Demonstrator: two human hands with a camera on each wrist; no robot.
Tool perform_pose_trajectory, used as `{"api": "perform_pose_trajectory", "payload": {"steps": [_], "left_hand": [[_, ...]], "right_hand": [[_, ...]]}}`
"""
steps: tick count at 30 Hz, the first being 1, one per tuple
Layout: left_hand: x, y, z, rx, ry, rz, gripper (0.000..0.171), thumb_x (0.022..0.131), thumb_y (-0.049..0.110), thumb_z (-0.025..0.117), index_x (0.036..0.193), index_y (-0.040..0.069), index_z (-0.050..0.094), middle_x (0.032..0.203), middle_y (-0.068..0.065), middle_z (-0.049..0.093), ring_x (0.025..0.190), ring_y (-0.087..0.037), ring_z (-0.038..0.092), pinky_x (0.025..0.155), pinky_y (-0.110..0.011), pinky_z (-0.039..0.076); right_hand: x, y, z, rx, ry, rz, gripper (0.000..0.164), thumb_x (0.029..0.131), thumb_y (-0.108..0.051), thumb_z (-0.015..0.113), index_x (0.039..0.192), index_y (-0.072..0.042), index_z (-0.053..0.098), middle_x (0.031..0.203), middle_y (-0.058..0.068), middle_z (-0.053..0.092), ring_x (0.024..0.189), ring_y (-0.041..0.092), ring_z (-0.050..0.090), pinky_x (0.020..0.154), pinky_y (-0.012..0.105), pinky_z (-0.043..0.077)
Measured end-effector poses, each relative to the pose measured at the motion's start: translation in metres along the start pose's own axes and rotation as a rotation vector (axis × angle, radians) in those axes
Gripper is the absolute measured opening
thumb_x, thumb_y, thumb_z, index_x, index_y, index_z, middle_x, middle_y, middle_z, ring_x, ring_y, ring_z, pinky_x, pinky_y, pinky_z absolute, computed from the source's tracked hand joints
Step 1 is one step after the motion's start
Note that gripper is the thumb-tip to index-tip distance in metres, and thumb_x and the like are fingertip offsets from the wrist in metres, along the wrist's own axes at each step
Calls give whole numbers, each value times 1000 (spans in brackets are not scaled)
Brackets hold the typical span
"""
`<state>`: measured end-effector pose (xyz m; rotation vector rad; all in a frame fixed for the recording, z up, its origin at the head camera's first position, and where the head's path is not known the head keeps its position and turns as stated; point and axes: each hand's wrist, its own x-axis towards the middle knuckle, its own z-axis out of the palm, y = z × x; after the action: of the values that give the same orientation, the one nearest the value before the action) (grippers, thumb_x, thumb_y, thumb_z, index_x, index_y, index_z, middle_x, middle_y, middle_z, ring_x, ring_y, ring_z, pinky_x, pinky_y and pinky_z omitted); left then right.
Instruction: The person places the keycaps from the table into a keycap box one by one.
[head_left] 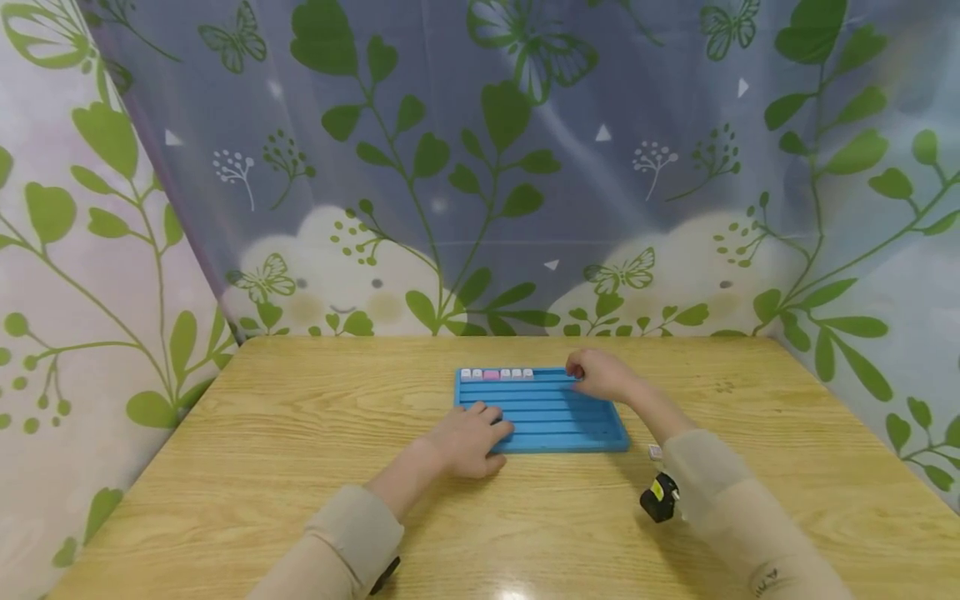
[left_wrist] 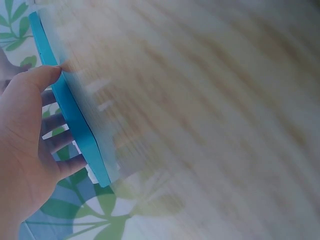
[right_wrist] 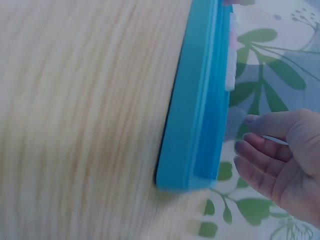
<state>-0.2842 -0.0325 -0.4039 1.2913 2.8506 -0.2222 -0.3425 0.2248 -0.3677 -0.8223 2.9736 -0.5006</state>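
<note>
A blue tray with parallel ridges lies on the table. White keycaps and a wider pink keycap sit in a line at the left of its farthest row. My left hand rests on the tray's near left part with spread fingers. In the left wrist view, the thumb touches the tray's outer wall. Over the tray's far right corner is my right hand. Its fingers bend loosely in the right wrist view, with nothing visible between them and the thumb.
A small pale keycap-like piece lies on the wooden table right of the tray, beside the right sleeve. A black wrist camera hangs at the right cuff. Behind the table's far edge hangs a leaf-patterned curtain.
</note>
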Motion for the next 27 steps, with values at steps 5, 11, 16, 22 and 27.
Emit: {"api": "perform_pose_trajectory", "payload": {"steps": [5,11,16,22,27], "left_hand": [[0,1,0,-3,-3,-1,48,94,43,48,136,19,46,129,-4,47,115,-22,44,93,-42,40],[0,1,-1,-8,2,-1,49,94,42,48,136,18,46,129,-4,47,115,-23,44,93,-41,40],[-1,0,-2,-12,1,4,49,94,42,47,136,17,46,129,-6,47,115,-24,44,93,-42,40],[-1,1,-2,-10,2,7,49,93,43,48,135,17,47,129,-5,48,115,-24,44,93,-42,41],[-1,1,-3,-21,1,5,49,94,42,48,136,17,46,131,-6,47,118,-25,43,95,-43,39]], "right_hand": [[-19,13,-7,-9,-8,2,15,81,-2,66,94,5,64,85,10,61,78,22,56,71,38,47],[-42,23,-14,-6,-27,17,13,81,-2,65,93,4,64,84,8,62,79,22,57,71,39,48],[-62,28,-17,-3,-43,37,13,82,-5,66,93,3,64,84,6,61,78,21,56,70,38,48],[-86,34,-20,31,-61,31,15,83,-6,66,94,3,64,85,7,62,78,20,56,68,37,48],[-102,40,-22,35,-95,49,13,82,-8,65,92,0,65,84,4,61,76,17,56,66,35,47]]}}
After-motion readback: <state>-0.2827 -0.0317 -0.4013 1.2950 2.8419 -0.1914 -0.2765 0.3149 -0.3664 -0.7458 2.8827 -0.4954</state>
